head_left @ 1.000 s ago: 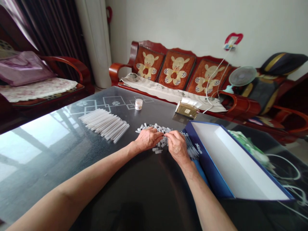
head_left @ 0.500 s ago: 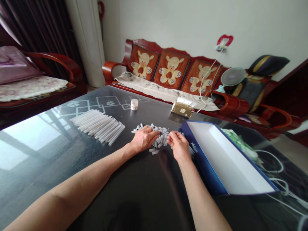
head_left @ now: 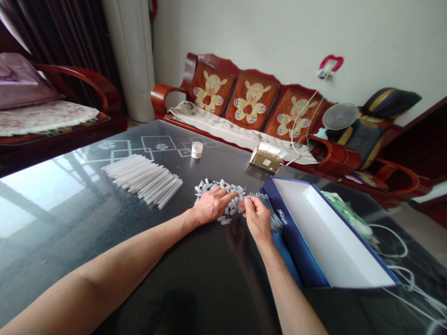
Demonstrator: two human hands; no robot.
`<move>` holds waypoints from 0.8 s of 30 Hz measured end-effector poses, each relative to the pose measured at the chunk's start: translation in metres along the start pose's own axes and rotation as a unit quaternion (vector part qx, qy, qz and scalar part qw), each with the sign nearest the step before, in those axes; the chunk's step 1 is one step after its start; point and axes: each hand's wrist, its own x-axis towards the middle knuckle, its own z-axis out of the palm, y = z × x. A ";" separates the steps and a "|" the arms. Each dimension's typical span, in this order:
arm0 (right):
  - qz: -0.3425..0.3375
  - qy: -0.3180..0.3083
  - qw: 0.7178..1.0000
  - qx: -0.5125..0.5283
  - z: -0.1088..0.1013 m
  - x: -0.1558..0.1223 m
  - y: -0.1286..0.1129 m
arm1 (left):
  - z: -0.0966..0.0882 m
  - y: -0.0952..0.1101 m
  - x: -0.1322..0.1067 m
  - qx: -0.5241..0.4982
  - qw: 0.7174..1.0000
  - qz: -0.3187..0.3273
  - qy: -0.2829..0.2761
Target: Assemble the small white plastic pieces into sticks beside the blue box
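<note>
Red wooden sofa (head_left: 164,95) with animal-print cushions runs along the far wall, a small fan (head_left: 340,116) standing at its right end. Black glass counter (head_left: 216,288) fills the foreground; both forearms reach across it from the near edge. Blue box lid (head_left: 296,246), white inside, lies open at right, its long blue wall close beside the right hand, probably placed there for short reach. Green-and-white bag (head_left: 345,214) sits beyond it, near white cable (head_left: 394,246). Row of long white tubes (head_left: 143,179) lies fanned and parallel at left, well apart from the work, with dark glass between. Gold packet (head_left: 266,160) and small white jar (head_left: 197,150) stand near the far edge.

Heap of short white pieces (head_left: 220,193) lies at centre, directly under the hands, some with dark marks. Left hand (head_left: 209,207) rests open and flat over the heap's near side, seemingly steadying it. Right hand (head_left: 257,218) is narrow, its fingertips (head_left: 247,201) pinched at thin strands (head_left: 268,209) between the heap and the box; the exact grip is partly hidden. Hands are just apart, heap's right edge between them.
</note>
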 end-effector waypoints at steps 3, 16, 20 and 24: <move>-0.102 -0.007 0.970 -0.219 -0.019 -0.006 0.005 | 0.001 0.001 0.001 0.000 1.000 -0.004 0.005; -0.158 -0.049 0.924 -0.346 -0.014 -0.018 0.016 | 0.008 -0.002 0.001 -0.046 0.998 -0.018 0.033; -0.067 -0.025 0.991 -0.113 -0.007 -0.007 0.017 | 0.008 -0.001 0.001 -0.038 0.999 -0.014 0.034; 0.024 0.008 0.998 0.057 0.011 0.002 0.020 | 0.006 0.000 0.002 -0.021 0.999 -0.016 0.033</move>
